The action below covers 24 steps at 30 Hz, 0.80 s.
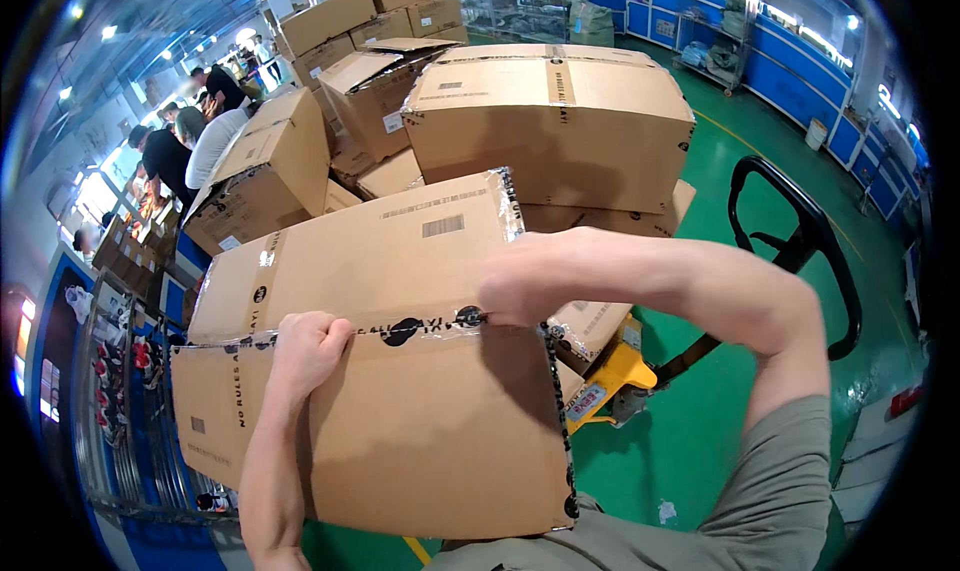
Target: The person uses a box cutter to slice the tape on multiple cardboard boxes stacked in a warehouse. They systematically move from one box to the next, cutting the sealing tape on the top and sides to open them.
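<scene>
Near carton point(430, 421): directly before you, other cartons point(540, 161) stacked beyond it. Your left hand point(313, 349) is curled into a fist at its taped seam; fingertips hidden, so cannot tell whether it pinches cardboard. Your right hand point(508, 283) is at the same seam, blurred; finger state cannot be told. Markings: black lettering and round emblems on the tape point(405, 331); barcode point(443, 227) on the upper panel; label plate point(586, 403) on the yellow pallet truck point(627, 364).
</scene>
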{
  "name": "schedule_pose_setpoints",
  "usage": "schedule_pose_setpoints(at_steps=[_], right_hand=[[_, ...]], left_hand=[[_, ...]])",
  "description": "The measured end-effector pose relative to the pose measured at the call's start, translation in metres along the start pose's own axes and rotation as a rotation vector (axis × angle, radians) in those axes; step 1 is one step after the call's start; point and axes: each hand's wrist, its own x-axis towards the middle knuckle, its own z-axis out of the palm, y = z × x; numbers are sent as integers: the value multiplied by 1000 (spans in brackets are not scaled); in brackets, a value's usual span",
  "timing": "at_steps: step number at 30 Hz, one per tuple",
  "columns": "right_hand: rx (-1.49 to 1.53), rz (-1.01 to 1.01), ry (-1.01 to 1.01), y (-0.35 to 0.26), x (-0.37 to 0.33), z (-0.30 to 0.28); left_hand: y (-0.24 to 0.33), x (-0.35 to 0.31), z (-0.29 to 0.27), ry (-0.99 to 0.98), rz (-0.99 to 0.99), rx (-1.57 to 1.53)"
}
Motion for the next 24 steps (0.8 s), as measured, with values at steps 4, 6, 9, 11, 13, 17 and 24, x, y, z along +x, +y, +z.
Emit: schedule_pose_setpoints(at_steps=[4,6,9,11,13,17,24], right_hand=[[7,213,-84,-1,-64,-3],[-13,288,-109,9,-90,18],[-21,322,-241,29,-123,57],[292,464,252,31,-132,63],[467,371,338,25,-117,77],[703,212,531,20,-86,93],[771,195,345,14,-65,84]], left_hand=[[0,1,-3,-27,-81,17],[5,5,-3,-54,-67,52],[24,14,0,-177,-102,40],[54,16,14,-276,-34,-111],[72,18,30,-309,23,-51],[80,21,39,-254,29,-55],[84,12,39,-130,-46,-25]])
